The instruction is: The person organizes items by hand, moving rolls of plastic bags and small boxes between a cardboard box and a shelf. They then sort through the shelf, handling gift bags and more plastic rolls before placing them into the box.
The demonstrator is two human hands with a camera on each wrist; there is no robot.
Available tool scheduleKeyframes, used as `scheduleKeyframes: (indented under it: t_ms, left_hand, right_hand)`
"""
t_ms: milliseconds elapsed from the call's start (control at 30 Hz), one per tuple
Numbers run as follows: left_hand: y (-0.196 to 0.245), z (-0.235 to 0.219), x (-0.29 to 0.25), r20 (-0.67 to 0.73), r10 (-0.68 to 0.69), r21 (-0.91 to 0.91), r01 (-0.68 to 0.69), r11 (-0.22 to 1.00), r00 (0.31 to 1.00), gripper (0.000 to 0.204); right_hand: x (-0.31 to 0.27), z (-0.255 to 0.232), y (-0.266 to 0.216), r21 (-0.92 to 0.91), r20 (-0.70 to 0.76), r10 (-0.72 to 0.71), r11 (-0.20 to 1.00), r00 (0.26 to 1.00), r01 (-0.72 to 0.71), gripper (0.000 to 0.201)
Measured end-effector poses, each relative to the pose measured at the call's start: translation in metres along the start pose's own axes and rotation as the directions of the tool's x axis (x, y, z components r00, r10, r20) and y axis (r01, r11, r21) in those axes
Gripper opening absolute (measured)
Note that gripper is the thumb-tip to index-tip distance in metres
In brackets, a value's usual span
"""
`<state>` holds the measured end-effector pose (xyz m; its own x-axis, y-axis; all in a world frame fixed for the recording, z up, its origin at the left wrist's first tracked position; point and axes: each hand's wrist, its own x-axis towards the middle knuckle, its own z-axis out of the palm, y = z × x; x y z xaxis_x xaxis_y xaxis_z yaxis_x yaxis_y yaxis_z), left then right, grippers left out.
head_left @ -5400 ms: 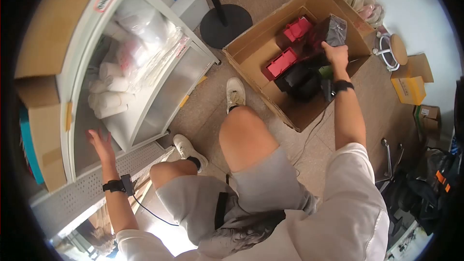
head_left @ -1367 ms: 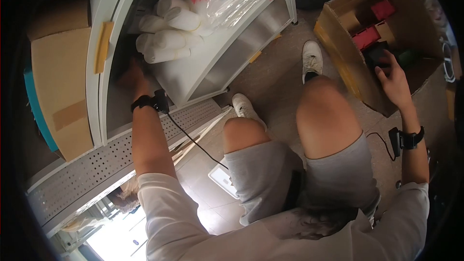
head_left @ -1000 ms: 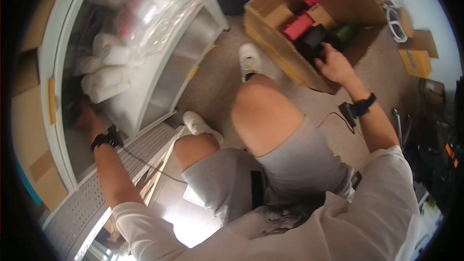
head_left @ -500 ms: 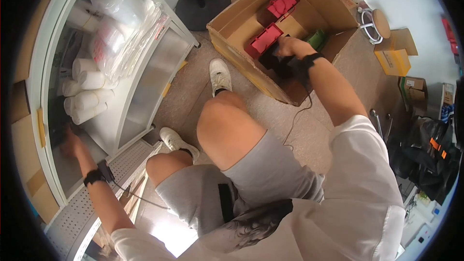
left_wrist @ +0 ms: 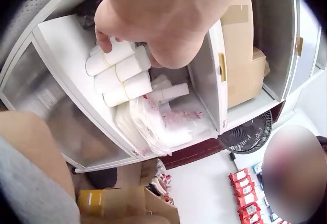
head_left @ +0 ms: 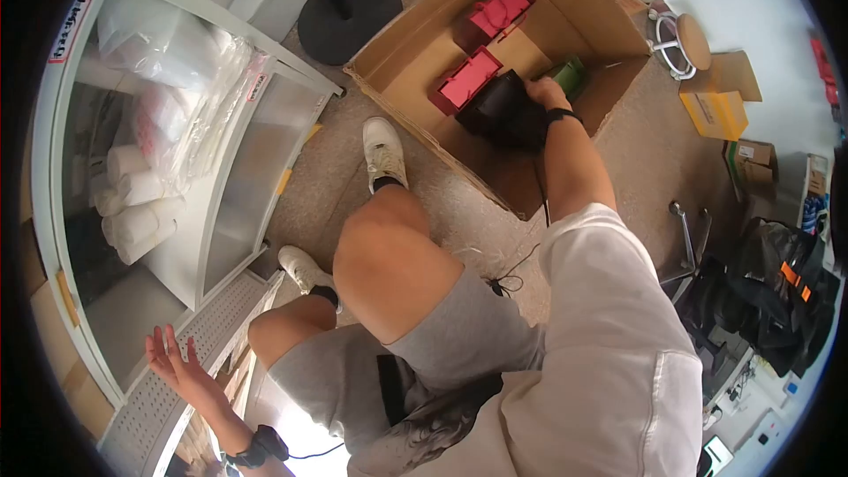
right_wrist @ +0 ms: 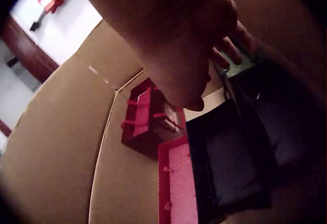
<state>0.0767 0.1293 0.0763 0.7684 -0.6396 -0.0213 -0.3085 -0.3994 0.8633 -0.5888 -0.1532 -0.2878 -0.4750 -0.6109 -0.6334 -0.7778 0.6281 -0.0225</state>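
Note:
My left hand (head_left: 184,369) is raised with its fingers spread, holding nothing, by the perforated metal ledge (head_left: 225,311) of the cabinet. In the left wrist view the same hand overlaps several white rolls (left_wrist: 122,70) on the shelf. My right hand (head_left: 548,93) reaches into a large cardboard box (head_left: 389,62), at the upper edge of a black bag (head_left: 508,110). In the right wrist view its thumb and fingers stand apart close over the bag's rim and handle; I cannot tell whether they grip it. Two red gift bags (head_left: 473,81) (head_left: 499,13) and a green bag (head_left: 567,78) stand around the black one.
The white cabinet (head_left: 190,296) also holds clear plastic packs (head_left: 168,79). A black round stand base (head_left: 351,18) stands between cabinet and box. Right of the box are a round stool (head_left: 691,42), a yellow carton (head_left: 717,113) and black backpacks (head_left: 777,291). A cable (head_left: 521,265) lies on the floor.
A dark-topped item that my right hand held over the box's far side is no longer there. The right hand has moved across onto the black bag. My left hand has come out of the cabinet.

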Motion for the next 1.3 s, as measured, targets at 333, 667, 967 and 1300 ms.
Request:
scheduleKeyframes:
  t_ms: [333,667,967,1300]
  left_hand:
    - [0.032,0.022,-0.035,0.162,0.147,-0.095,-0.133,0.987,0.976,0.053]
    - [0.050,0.029,-0.080,0.403,0.161,-0.206,-0.082,0.975,0.901,0.053]
    - [0.087,0.053,-0.118,0.738,0.217,-0.169,-0.138,0.976,0.639,0.074]
    - [0.026,-0.037,-0.131,0.643,0.406,-0.304,-0.270,0.914,0.650,0.060]
  right_hand:
    - [0.135,0.053,0.084,-0.897,-0.374,-0.861,0.430,0.343,0.102,0.022]
    - [-0.132,-0.172,-0.009,-0.174,-0.794,-0.428,0.840,0.431,0.514,0.030]
    - [-0.470,-0.242,-0.052,-0.349,-0.678,-0.735,0.311,-0.009,0.884,0.019]
    - [-0.600,-0.161,-0.130,0.031,-0.426,-0.638,-0.719,-0.642,0.694,0.026]
